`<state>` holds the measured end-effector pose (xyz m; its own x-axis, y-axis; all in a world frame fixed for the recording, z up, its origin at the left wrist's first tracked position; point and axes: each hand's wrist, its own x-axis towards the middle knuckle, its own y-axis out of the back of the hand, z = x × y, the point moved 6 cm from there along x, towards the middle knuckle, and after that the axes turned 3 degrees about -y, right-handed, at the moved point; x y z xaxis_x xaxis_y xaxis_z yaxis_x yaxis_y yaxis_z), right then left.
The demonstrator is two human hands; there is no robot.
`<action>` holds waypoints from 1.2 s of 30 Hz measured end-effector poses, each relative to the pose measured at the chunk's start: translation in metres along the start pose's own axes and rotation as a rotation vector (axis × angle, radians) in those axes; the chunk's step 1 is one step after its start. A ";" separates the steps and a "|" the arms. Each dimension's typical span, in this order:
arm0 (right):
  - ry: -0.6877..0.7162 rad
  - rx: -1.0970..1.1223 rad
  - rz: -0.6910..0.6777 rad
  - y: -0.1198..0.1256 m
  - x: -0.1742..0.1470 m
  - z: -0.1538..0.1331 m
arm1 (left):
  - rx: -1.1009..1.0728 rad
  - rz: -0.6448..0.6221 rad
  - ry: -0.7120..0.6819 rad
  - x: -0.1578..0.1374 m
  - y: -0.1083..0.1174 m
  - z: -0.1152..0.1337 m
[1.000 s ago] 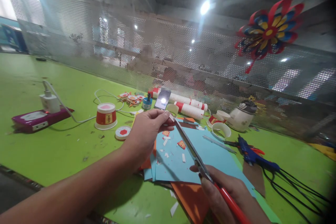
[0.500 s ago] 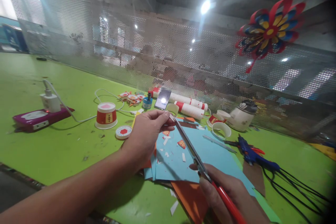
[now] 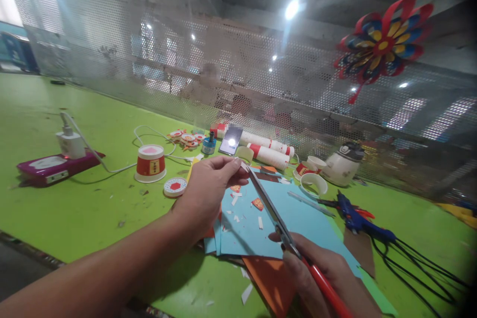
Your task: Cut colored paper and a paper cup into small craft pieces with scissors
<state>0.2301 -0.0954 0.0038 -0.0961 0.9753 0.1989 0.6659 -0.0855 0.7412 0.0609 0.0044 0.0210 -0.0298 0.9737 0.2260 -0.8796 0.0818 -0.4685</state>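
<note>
Green tabletop (image 3: 100, 223) carries blue paper (image 3: 298, 223); above it the right hand (image 3: 328, 271) grips red-handled scissors (image 3: 269, 202), likely stiff and best held by the handles. At their tips the left hand (image 3: 208, 186) pinches a white paper piece (image 3: 244, 164), probably light, easily creased and best gripped by its edge.

Head-worn view, close above green table (image 3: 93, 218), facing forward and down, perforated screen (image 3: 305, 79) beyond

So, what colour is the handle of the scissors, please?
The scissors handle is red, seen best in the head view.
</note>
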 end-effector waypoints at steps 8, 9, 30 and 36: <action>0.013 0.021 0.034 0.001 0.000 -0.006 | 0.008 -0.003 0.000 0.000 0.001 0.000; 0.011 0.018 0.029 0.001 0.000 -0.006 | 0.010 -0.006 0.000 -0.001 0.001 0.000; -0.018 -0.081 0.003 -0.001 0.000 -0.012 | 0.021 -0.020 -0.018 0.000 0.001 -0.001; -0.043 -0.133 -0.039 -0.001 0.000 -0.010 | 0.015 -0.024 -0.005 0.000 0.000 -0.002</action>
<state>0.2220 -0.0979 0.0098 -0.0864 0.9860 0.1424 0.5579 -0.0705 0.8269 0.0614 0.0050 0.0196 -0.0109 0.9705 0.2409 -0.8874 0.1017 -0.4497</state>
